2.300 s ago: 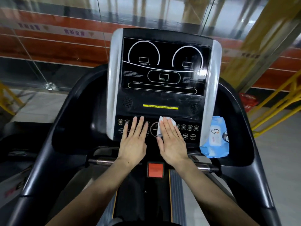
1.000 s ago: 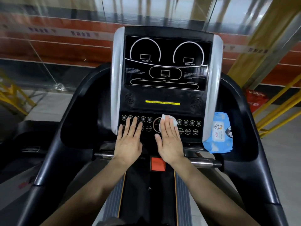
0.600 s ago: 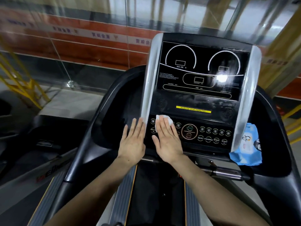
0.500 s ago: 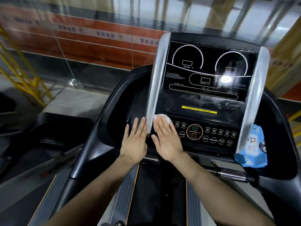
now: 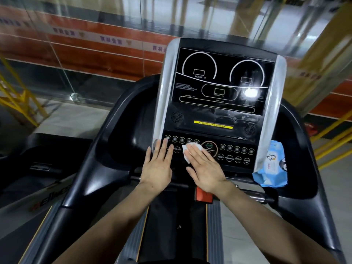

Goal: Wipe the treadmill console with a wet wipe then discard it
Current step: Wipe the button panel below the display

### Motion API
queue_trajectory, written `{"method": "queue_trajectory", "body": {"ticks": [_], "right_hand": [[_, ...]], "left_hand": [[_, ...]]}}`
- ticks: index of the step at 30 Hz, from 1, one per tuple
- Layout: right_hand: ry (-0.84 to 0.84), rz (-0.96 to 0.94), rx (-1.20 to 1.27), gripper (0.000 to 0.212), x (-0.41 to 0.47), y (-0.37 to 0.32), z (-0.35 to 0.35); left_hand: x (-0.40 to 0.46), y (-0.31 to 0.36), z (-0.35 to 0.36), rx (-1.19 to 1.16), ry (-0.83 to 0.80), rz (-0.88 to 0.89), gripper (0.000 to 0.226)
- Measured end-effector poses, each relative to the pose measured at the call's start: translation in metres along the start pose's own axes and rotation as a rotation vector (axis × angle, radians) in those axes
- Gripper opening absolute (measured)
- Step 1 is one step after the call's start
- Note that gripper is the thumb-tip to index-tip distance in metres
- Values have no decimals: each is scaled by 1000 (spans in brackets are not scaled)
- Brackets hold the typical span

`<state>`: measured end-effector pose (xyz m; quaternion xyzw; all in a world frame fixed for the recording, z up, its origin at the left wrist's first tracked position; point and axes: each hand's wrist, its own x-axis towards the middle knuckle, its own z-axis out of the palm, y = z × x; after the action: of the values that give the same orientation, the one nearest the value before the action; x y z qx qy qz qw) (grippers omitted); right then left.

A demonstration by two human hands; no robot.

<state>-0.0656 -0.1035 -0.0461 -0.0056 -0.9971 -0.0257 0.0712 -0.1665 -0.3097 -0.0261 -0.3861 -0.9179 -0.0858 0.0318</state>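
The treadmill console (image 5: pixel 219 115) is a black panel with silver side strips, two dial outlines and a button row along its lower edge. My right hand (image 5: pixel 204 167) lies flat on that button row, left of the round start button, pressing a white wet wipe (image 5: pixel 187 151) under its fingers. Only the wipe's upper-left part shows past the fingertips. My left hand (image 5: pixel 159 167) rests flat and empty beside it, fingers spread, at the console's lower-left corner.
A blue pack of wet wipes (image 5: pixel 271 165) sits in the tray right of the console. A red safety key block (image 5: pixel 203 195) is under my right wrist. Black handrails (image 5: pixel 91 168) curve along both sides. Glass panels and yellow railings (image 5: pixel 21 103) stand beyond.
My right hand has slid the wipe rightward from the console's left strip toward the start button. My left hand followed slightly. The camera view has shifted a little.
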Motion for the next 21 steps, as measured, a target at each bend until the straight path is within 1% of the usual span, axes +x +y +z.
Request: {"method": "queue_trajectory", "body": {"ticks": [2, 6, 13, 17, 21], "right_hand": [[0, 49, 39, 65, -19, 20, -3], [51, 108, 37, 65, -55, 62, -10], [70, 255, 100, 68, -103, 126, -12], [91, 341, 123, 70, -112, 136, -7], [117, 396, 193, 72, -122, 121, 2]], "left_hand": [[5, 24, 3, -10, 5, 26, 85], [15, 75, 8, -16, -8, 82, 85], [27, 148, 12, 2, -80, 131, 80], [27, 172, 17, 19, -94, 152, 81], [23, 174, 18, 19, -93, 143, 80]]}}
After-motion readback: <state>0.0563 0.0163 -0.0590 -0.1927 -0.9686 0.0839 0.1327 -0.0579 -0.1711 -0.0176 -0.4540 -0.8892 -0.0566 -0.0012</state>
